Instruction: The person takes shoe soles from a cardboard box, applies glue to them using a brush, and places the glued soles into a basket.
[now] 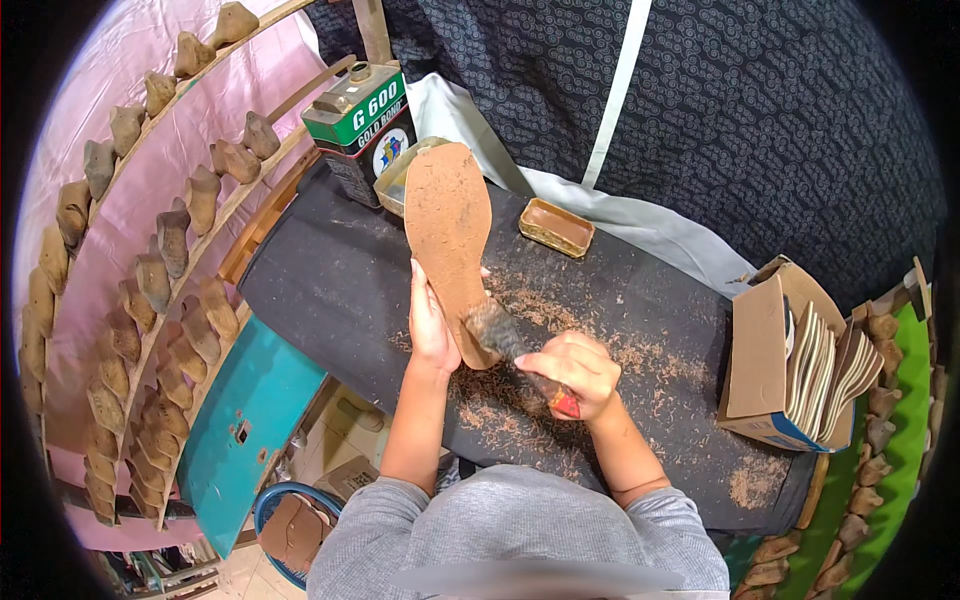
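A tan, sole-shaped sheet [447, 225] is held up over the dark-covered worktable, its wide end pointing away from me. My left hand [432, 318] grips it along the left edge near its narrow end, with fingertips showing at the opposite edge. In my right hand [582, 372] is a worn brush [488, 322] with dark, caked bristles and a red handle end. The bristles rest against the sole's right side, close to the heel. My right fingers wrap round the handle.
Brown shavings [545, 405] litter the worktable [330, 265]. A green-and-black metal can [350, 130], an open tin [392, 180] and a small brown-filled tin [551, 242] stand at the back. Right is a cardboard box [753, 350] of sole-shaped pieces. Shoe lasts [203, 200] line racks at left.
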The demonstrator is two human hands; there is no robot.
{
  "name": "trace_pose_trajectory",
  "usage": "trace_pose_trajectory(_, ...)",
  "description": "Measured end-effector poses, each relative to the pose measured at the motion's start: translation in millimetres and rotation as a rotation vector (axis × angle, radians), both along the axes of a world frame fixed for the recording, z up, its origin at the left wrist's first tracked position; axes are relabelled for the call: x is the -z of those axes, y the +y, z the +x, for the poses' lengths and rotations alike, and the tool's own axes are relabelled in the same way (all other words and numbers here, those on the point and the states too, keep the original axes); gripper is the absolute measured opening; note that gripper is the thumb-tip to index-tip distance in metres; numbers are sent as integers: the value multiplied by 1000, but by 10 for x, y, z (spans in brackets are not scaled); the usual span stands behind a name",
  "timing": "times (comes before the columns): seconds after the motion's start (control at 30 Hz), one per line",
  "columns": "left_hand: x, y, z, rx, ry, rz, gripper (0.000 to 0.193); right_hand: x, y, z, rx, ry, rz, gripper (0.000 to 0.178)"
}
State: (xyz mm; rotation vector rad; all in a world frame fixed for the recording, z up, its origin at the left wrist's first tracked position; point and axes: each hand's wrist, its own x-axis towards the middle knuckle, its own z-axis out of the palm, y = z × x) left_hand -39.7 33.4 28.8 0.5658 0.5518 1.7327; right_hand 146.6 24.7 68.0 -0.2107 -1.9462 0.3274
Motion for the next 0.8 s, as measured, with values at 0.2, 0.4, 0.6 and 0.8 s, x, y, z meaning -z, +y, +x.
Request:
trace_pose_trajectory(0.2,-16,-6,4,109,-93,3,58,-42,9,49,-62,-2,-57,25)
trace_pose_trajectory(0.4,-66,37,52,-36,-82,-73,59,-28,16,-51,4,-15,71,28)
trace_pose_trajectory(0.6,31,57,5,-2,-7,-32,60,32,2,-21,-96,-106,-10,30)
trace_pose_trajectory(0.8,-66,53,21,-75,-35,-79,59,48,-1,-101,-74,-41,10,29)
